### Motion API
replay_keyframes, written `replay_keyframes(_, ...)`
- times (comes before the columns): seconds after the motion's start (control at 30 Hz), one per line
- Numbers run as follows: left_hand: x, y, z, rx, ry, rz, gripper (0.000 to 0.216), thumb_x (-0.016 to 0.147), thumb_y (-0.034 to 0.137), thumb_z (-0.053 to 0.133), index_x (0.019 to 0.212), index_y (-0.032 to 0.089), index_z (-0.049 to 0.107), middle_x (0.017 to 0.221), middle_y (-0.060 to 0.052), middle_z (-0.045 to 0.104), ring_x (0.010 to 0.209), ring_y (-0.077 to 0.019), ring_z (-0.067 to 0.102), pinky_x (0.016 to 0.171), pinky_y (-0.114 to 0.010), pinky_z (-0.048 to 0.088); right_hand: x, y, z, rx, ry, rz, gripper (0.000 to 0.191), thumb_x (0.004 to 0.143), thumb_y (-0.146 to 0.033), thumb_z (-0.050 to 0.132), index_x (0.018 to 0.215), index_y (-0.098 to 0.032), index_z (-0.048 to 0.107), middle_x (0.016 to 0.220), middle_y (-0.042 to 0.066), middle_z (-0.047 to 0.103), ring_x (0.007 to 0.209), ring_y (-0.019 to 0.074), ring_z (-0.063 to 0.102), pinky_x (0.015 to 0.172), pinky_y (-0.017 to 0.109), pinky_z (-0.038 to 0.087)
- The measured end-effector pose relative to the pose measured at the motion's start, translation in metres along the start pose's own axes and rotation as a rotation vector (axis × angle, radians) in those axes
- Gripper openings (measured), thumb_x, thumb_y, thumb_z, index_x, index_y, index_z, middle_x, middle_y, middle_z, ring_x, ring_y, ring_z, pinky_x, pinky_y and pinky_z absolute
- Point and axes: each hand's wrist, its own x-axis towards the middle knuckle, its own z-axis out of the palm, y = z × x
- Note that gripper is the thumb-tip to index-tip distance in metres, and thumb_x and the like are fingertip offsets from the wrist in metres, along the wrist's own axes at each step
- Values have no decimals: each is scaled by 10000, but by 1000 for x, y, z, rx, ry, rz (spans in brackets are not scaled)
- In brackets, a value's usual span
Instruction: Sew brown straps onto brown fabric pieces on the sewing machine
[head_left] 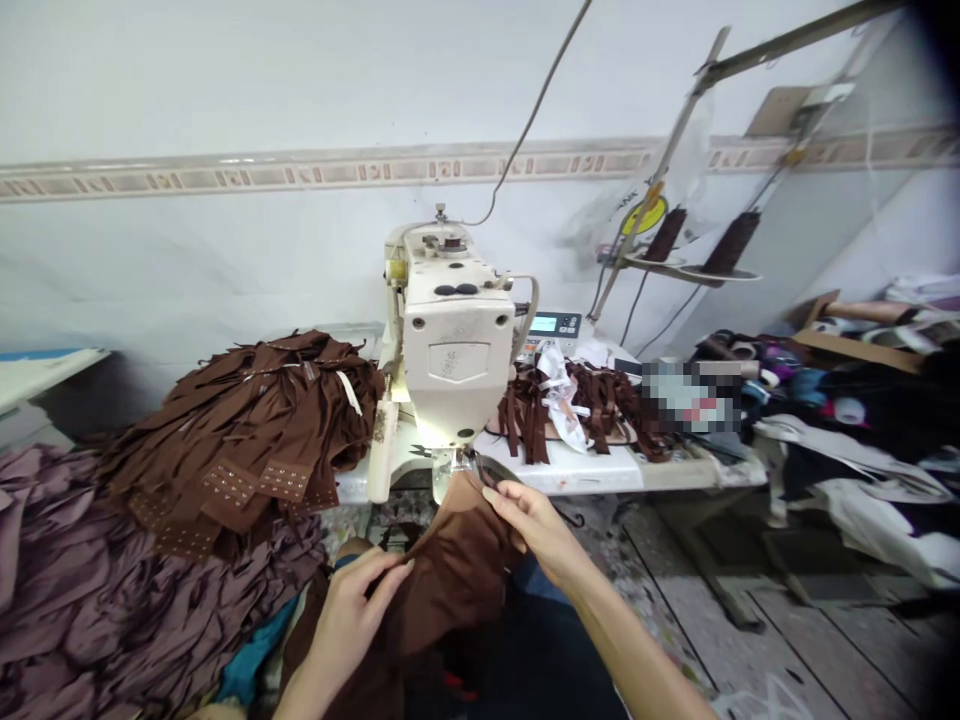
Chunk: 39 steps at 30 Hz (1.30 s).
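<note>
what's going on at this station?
Hand-fed work at a sewing machine. The left hand pinches the left edge of a brown cloth; the right hand holds its right edge, closer to the machine. The cloth's far end reaches the needle area; can't tell if it's under the foot. Left of the machine are a brown pile and, nearer, a mauve pile. Brown strips lie to its right.
</note>
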Motion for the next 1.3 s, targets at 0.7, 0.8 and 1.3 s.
replay_keyframes(0.7, 14, 7, 33, -325, 154, -315, 448, 1035, 376, 536, 1387, 179, 732, 1321, -144, 785, 1012, -229, 814, 829, -325, 669, -67, -19, -24, -39, 43, -49, 617, 777, -633, 887, 556, -211, 496, 517, -45, 450, 444, 90, 367, 428, 246, 244)
replay_keyframes(0.8, 12, 27, 36, -597, 129, -417, 496, 973, 457, 681, 1388, 189, 731, 1387, -131, 760, 1240, -280, 749, 1041, -411, 621, -80, -16, -17, -163, -238, 80, 554, 879, -587, 826, 605, -207, 530, 519, -53, 448, 428, 86, 390, 410, 226, 262)
replay_keyframes(1.3, 0, 81, 39, -613, -179, -372, 280, 940, 453, 765, 930, 190, 862, 823, -52, 754, 689, -154, 653, 650, -239, 520, -60, 11, -23, -440, 1, -179, 493, 1043, -598, 588, 880, -210, 845, 906, 79, 795, 799, 231, 710, 684, 293, 543)
